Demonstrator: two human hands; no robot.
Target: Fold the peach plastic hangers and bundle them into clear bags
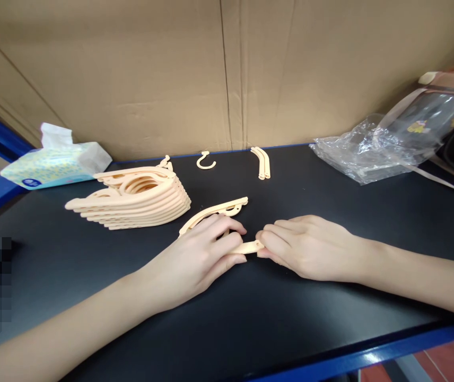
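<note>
A cream plastic folding hanger [227, 204] lies under my left hand [207, 246], whose curled fingers and thumb grip the near end of it. From between those fingers a short flat end with a small hole [253, 246] sticks out to the right. My right hand [302, 246] is closed in a pinch at the tip of that end; what else its fingers cover is hidden. Behind the hands lie a loose cream hook [206, 161] and a few curved cream strips [264, 163]. To the left rises a stack of matching cream hanger bodies [143, 199].
A tissue pack [55, 164] stands at the back left, near a blue frame post. Crumpled clear plastic bags [364, 151] and a transparent bag with straps [429, 122] occupy the back right. Cardboard [151, 74] walls off the black table's [227, 313] far side; its front edge is blue.
</note>
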